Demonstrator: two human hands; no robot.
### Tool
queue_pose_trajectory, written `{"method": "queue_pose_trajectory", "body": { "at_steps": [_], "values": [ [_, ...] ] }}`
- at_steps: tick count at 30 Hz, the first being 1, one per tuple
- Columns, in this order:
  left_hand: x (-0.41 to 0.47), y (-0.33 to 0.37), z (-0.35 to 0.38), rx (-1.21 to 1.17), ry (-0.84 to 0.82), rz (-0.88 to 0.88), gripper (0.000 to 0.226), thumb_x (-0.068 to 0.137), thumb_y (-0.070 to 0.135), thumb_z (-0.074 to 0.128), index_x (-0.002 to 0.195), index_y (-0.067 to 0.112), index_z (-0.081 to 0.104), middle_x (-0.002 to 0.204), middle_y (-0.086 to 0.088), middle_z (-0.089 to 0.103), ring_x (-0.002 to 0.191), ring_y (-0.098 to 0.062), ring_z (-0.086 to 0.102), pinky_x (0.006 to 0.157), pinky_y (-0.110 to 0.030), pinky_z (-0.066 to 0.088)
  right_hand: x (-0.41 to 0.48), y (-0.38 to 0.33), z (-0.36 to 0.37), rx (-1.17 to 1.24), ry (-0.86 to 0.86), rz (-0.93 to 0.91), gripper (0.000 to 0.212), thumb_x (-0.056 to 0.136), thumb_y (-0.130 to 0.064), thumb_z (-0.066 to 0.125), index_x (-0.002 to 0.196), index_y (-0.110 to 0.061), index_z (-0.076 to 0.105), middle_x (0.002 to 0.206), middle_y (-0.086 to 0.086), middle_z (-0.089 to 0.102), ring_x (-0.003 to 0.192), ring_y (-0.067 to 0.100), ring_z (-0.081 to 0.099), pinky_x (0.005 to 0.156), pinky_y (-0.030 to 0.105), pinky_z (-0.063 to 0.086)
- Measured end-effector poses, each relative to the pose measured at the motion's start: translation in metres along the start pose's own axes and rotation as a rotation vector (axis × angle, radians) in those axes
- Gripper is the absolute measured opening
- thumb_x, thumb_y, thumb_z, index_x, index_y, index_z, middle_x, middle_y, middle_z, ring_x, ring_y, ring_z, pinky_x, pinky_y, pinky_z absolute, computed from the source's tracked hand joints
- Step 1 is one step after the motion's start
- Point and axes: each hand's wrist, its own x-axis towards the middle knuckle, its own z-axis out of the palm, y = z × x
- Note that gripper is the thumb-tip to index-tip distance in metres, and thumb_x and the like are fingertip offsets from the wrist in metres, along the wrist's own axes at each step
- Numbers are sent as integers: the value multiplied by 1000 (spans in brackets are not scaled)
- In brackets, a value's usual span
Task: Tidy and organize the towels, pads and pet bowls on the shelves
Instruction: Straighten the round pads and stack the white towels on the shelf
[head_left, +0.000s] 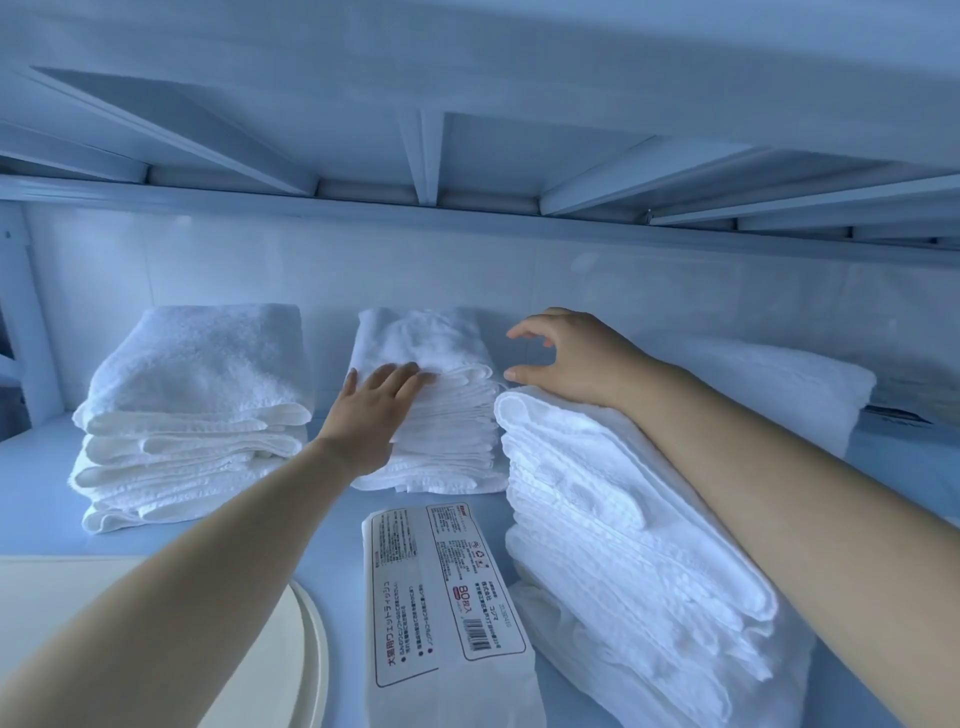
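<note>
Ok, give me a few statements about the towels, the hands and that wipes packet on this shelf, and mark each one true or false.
1. The left hand lies flat on the middle towel stack. True.
2. The right hand grips a folded towel lifted off the shelf. False: it rests on top of the right towel stack, fingers open, holding nothing.
3. The wipes packet lies on the shelf in front of the middle stack. True.
4. The left towel stack is covered by the packet. False: nothing lies on it.
</note>
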Motion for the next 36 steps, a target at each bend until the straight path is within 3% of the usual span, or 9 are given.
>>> {"method": "queue_pose_trajectory", "body": {
  "at_steps": [6, 10, 16, 20, 23, 26, 30, 34, 36],
  "values": [
    [-6, 13, -18, -197, 50, 44, 84, 74, 36, 72, 143, 27, 24, 146, 3, 26, 137, -19, 23, 111, -51, 22, -2, -1, -3, -6, 85, 0, 39, 81, -41, 66, 116, -26, 59, 111, -6, 59, 103, 13, 53, 87, 29, 43],
    [-13, 29, -40, -455, 229, 97, 71, 76, 34, 70, 137, 24, 36, 141, 4, 36, 128, -18, 38, 100, -36, 39, -8, 3, -15, 30, 219, 17, 25, 81, -38, 67, 103, -25, 65, 97, -9, 63, 86, 9, 52, 78, 24, 41],
    [-23, 62, -84, -708, 283, 230, 65, 75, 12, 66, 133, 27, 42, 135, 6, 42, 121, 1, 37, 96, -1, 24, -37, 17, -35, 37, 216, 22, 16, 82, -36, 66, 93, -24, 68, 95, -7, 65, 87, 10, 56, 75, 23, 41],
    [-39, 87, -109, -706, 148, 329, 81, 62, 12, 55, 131, 47, 33, 137, 14, 39, 124, 6, 35, 99, -5, 27, -67, 19, -48, 80, 128, -78, 14, 85, -35, 62, 91, -25, 70, 93, -11, 66, 89, 7, 57, 78, 21, 42],
    [-47, 106, -116, -635, 48, 335, 83, 63, 25, 65, 133, 52, 29, 139, 22, 32, 127, 4, 31, 100, -12, 29, -89, 29, -58, 84, 115, -133, 15, 86, -33, 62, 92, -23, 70, 94, -10, 67, 90, 5, 57, 83, 21, 42],
    [-49, 125, -115, -579, 58, 287, 93, 55, 53, 78, 131, 55, 23, 135, 29, 28, 124, 7, 25, 98, -8, 20, -108, 44, -64, 82, 135, -172, 16, 86, -35, 61, 94, -23, 70, 100, -9, 67, 97, 5, 58, 88, 21, 42],
    [-57, 144, -114, -594, 89, 147, 101, 47, 55, 85, 128, 54, 24, 129, 30, 30, 116, 5, 27, 95, -18, 26, -137, 64, -69, 108, 147, -186, 25, 89, -34, 58, 109, -23, 68, 122, -8, 60, 118, 5, 49, 99, 14, 30],
    [-65, 154, -121, -586, 57, 85, 102, 41, 65, 78, 128, 56, 25, 132, 25, 32, 119, 1, 32, 97, -23, 30, -168, 82, -61, -36, 178, -38, 37, 93, -47, 42, 128, -39, 49, 146, -8, 34, 138, 12, 20, 114, 44, 11],
    [-68, 162, -127, -556, 51, 52, 106, 43, 55, 85, 133, 47, 30, 131, 23, 32, 116, 1, 31, 93, -23, 30, -181, 85, -51, 49, 135, 26, 40, 94, -48, 37, 134, -42, 39, 152, -11, 19, 141, 10, 3, 112, 56, 10]
  ]
}}
